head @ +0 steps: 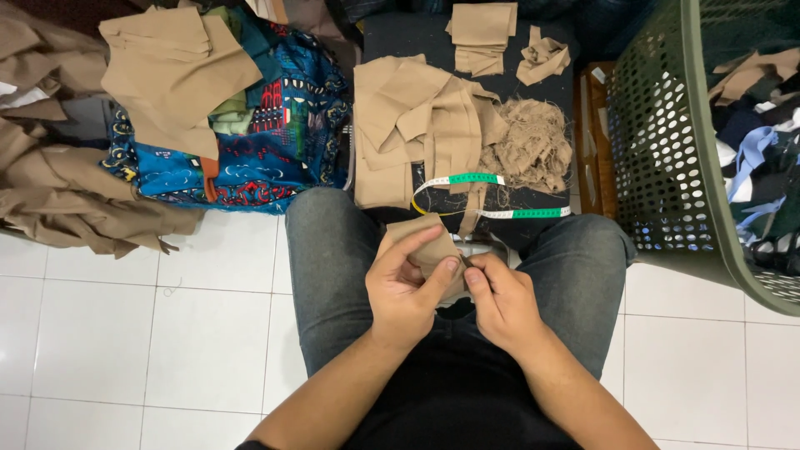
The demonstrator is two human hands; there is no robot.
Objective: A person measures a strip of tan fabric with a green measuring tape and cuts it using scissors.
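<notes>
At the right edge a green perforated laundry basket (667, 142) is seen, stuffed with mixed cloth scraps (762, 125). Heaped tan fabric (67, 192) and a blue patterned cloth (275, 142) are spread across the upper left. Cut tan pieces (417, 125), frayed threads (529, 146) and a green-white tape measure (475, 179) are laid top centre. Lower centre, a small tan fabric piece (421, 242) is pinched over the lap by the left hand (408, 292) and right hand (500, 300), fingers clamped together on it.

packages: none in view | labels: small white tag (597, 75) on the brown surface just left of the green basket (667, 125), printing too small to tell | signs: none | screens: none
</notes>
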